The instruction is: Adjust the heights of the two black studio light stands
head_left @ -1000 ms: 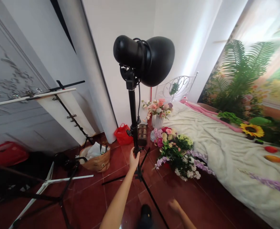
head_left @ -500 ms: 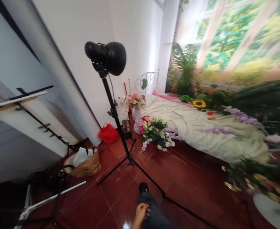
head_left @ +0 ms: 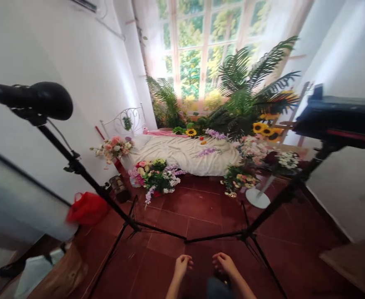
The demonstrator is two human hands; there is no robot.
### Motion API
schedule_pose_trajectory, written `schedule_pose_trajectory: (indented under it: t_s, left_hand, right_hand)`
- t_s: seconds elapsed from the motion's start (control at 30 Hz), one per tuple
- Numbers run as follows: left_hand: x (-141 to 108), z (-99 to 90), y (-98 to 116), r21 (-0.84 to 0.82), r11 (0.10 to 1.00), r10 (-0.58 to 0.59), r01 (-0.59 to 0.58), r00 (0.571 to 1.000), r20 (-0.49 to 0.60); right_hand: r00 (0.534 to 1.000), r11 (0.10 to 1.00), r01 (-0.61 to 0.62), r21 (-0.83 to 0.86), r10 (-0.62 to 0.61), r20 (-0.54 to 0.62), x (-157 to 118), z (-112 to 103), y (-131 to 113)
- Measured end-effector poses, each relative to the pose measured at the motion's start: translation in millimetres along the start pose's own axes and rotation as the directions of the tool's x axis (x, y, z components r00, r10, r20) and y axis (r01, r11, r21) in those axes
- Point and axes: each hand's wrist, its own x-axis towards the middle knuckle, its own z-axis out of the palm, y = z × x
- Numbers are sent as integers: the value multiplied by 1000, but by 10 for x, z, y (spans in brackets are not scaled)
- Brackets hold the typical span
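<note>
My left hand (head_left: pixel 184 264) is low in the middle of the view, above the red tiled floor (head_left: pixel 182 207). Its fingers curl inward, and nothing shows in them. To its right, my right hand (head_left: pixel 224 263) is held at about the same height, also loosely closed with no object visible. Neither hand touches anything. The hands are nearest to the meeting legs of two black stands: the left light stand (head_left: pixel 89 176) carries a black lamp (head_left: pixel 34 99), and the right stand (head_left: pixel 282 199) carries a dark, box-shaped head (head_left: pixel 341 118).
Ahead stands a bed with a cream cover (head_left: pixel 170 151), a window-scene backdrop (head_left: pixel 197 54) behind it. Flower bunches (head_left: pixel 155 176), palm leaves (head_left: pixel 241 91) and a white round base (head_left: pixel 257 198) surround it. At left are a red bag (head_left: pixel 87 208) and a woven basket (head_left: pixel 60 274). Stand legs cross the floor.
My view has swung right, bringing the right stand and the full backdrop into sight. The left lamp and bags shift leftward in view. A second hand now shows.
</note>
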Motion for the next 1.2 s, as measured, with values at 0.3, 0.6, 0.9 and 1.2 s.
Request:
schedule_pose_trajectory:
  t_s: [0.3,0.6,0.9,1.2]
  left_hand:
    - [52,1427,22,156,986,37,-62,986,163]
    - [-288,3490,349,170,966,129,-194,933,336]
    - [-539,5383,1560,17,799,533,-601,721,443]
    - [-960,6679,2581,-118,532,822,-839,478,309]
  right_hand:
    - [995,950,43,310,-13,-98,-335,-1578,27]
    - [965,860,223,459,-129,-228,-532,-3810,-1387]
    - [957,759,174,627,-280,74,-330,-4811,-2515]
    - [850,643,54,764,-431,303,-298,-4991,-2581]
